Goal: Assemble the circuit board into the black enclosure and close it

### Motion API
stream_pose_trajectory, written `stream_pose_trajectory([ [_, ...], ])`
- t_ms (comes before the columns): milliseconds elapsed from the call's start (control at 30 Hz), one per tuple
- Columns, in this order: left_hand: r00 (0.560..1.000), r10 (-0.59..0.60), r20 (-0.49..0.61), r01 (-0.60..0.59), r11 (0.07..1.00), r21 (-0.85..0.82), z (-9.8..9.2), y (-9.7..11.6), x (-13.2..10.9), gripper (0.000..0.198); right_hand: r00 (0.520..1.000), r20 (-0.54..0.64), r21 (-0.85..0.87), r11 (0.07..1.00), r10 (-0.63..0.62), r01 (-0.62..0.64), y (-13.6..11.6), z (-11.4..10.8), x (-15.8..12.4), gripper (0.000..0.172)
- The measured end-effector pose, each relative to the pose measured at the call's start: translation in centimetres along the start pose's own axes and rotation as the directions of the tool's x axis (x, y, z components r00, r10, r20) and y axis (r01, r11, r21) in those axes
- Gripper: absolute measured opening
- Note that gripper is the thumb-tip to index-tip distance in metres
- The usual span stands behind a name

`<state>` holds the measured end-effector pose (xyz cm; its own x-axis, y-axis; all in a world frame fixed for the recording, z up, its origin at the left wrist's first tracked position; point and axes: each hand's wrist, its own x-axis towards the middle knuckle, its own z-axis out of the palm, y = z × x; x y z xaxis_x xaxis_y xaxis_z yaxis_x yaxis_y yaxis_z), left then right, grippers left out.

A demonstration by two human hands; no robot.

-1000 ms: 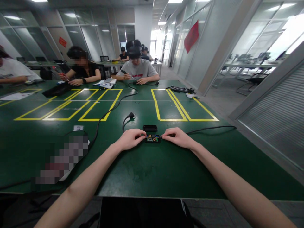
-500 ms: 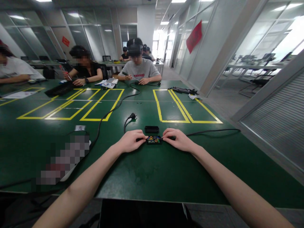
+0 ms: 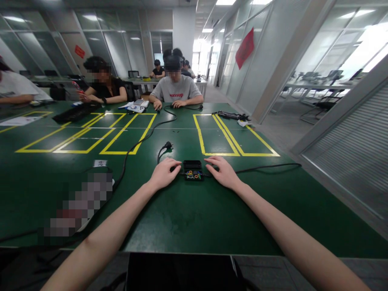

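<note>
A small open black box (image 3: 194, 175) with coloured parts inside lies on the green table (image 3: 188, 218). Its black lid (image 3: 192, 164) rests just behind it, touching or nearly so. My left hand (image 3: 164, 172) sits to the left of both, fingers stretched toward the lid. My right hand (image 3: 222, 171) lies to the right, fingers spread and reaching toward the lid's right end. Black cables leave the box on both sides, one ending in a plug (image 3: 167, 145).
Yellow taped rectangles (image 3: 218, 137) mark the table beyond. A long black cable (image 3: 266, 166) runs right. A blurred object (image 3: 79, 202) lies at the left. Two people sit across the table with tools; a further person sits at far left.
Both hands have moved forward from the ends of the open box toward the lid behind it, and their fingers have opened out. The box now sits right against the lid.
</note>
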<state>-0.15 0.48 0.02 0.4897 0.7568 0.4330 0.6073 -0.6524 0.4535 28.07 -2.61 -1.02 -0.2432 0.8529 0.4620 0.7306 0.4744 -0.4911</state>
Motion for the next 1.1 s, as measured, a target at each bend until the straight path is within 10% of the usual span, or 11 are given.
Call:
stream_pose_trajectory([
  [400,0.940,-0.338,0.053,0.337,0.890,-0.306,1.3,1.0,0.6,0.023,0.955,0.056,0.370,0.882,0.291,-0.291,-1.0,1.1,0.4,0.020],
  [1100,0.953,-0.299,0.040,0.260,0.744,-0.616,0.8,1.7,0.2,0.017,0.959,0.075,0.555,0.788,0.273,-0.267,-2.5,0.5,-0.1,0.029],
])
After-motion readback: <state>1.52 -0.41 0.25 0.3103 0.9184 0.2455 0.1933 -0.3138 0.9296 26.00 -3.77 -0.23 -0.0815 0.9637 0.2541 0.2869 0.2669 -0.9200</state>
